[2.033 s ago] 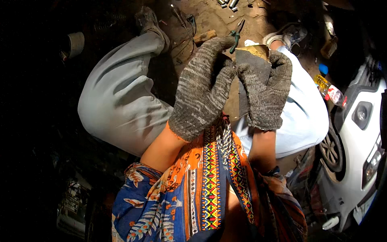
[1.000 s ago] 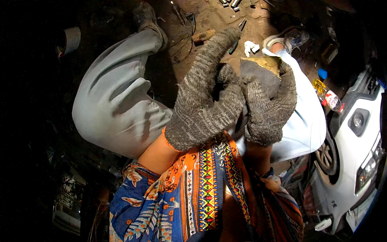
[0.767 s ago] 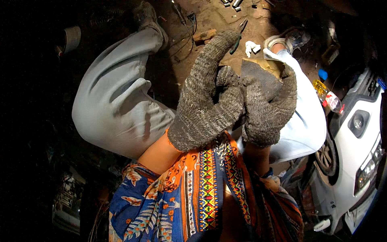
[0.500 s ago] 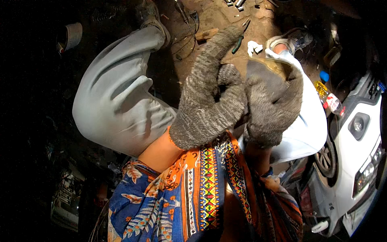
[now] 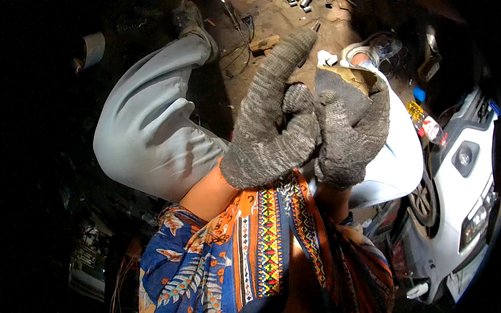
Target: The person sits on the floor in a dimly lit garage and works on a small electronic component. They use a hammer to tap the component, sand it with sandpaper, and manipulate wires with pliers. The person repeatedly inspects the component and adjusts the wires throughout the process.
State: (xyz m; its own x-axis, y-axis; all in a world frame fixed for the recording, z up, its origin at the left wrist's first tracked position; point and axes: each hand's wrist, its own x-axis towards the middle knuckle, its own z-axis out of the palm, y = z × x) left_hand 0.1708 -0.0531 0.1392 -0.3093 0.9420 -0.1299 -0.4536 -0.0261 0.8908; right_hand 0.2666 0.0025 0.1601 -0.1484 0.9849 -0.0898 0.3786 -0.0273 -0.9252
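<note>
My right hand [image 5: 347, 148], in a grey knit glove, grips a dark grey sheet of sandpaper [image 5: 342, 89] with a torn tan edge. Its thumb lies along the sheet's dark face, and the fingers bend round the right side. Close beside it, my left hand [image 5: 269, 133] wears a matching glove. One long finger stretches away toward the floor, while the thumb and another finger curl together. Anything inside that curl is hidden. Past the stretched fingertip shows the metal tip of pliers [image 5: 316, 25], the rest being covered.
Crumpled white paper [image 5: 327, 58], a wood block [image 5: 265, 44] and a dark cable lie on the floor ahead. To the right are a clear bottle of yellow liquid [image 5: 416, 112], a blue cap [image 5: 419, 94] and a white car [image 5: 464, 182]. My knees spread on both sides.
My right thumb now shows on the sandpaper, and more of the sheet's tan edge is exposed. The green plier handle visible earlier is now hidden behind my left finger.
</note>
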